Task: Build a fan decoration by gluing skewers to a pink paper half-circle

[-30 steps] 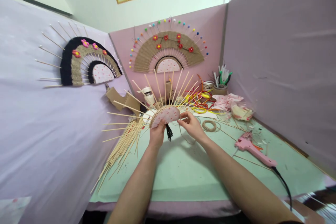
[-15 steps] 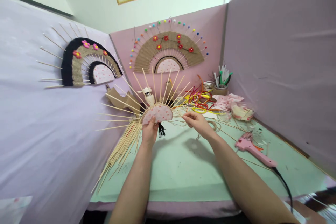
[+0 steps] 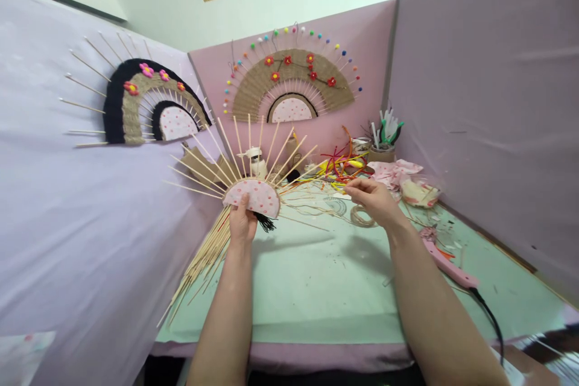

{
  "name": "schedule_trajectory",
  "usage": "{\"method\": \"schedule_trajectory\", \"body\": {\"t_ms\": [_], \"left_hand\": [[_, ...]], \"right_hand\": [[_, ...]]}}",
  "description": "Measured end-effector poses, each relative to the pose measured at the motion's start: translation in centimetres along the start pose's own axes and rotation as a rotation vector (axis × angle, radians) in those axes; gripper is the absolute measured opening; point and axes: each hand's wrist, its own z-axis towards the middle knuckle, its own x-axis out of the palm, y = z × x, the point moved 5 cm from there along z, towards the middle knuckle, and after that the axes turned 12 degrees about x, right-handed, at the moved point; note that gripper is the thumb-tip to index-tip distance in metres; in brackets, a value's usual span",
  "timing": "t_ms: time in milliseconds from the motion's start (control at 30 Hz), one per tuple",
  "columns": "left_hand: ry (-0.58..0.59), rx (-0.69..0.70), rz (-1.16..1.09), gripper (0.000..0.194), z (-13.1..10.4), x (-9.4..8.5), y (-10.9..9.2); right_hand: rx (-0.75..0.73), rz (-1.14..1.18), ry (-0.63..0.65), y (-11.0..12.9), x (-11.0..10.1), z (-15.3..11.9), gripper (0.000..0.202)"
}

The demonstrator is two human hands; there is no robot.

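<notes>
My left hand (image 3: 243, 224) grips a half-round fan base (image 3: 253, 194) covered in pink dotted cloth, thumb on its front. Thin wooden sticks (image 3: 239, 148) fan out from its curved edge, and a black tassel (image 3: 266, 222) hangs below. Off to the right, my right hand (image 3: 371, 198) is closed in a pinch, apart from the base. Fine twine (image 3: 312, 210) runs from the base towards these fingertips, though its end there is too thin to see clearly. Just below the right hand lies a coil of twine (image 3: 360, 217) on the table.
A bundle of loose sticks (image 3: 203, 259) lies left on the green tabletop (image 3: 316, 301). A pink glue gun (image 3: 450, 265) with a black cord rests at right. Coloured pipe cleaners (image 3: 341, 164) and dotted cloth (image 3: 393, 174) crowd the back. Two finished fans (image 3: 294, 72) hang on the partitions.
My left hand has shifted left, and the fan base has tilted, its right side lower. My right hand has moved right and slightly up, widening the gap between the hands.
</notes>
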Motion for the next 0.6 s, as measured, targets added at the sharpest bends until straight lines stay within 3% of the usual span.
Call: {"method": "schedule_trajectory", "body": {"t_ms": [167,600], "left_hand": [[0.002,0.021,0.058,0.034,-0.1,-0.1,0.2],[0.057,-0.083,0.040,0.037,-1.1,0.8,0.6]], "right_hand": [[-0.109,0.170,-0.003,0.6,0.4,-0.1,0.030],[-0.255,0.398,-0.053,1.8,0.1,-0.4,0.028]]}}
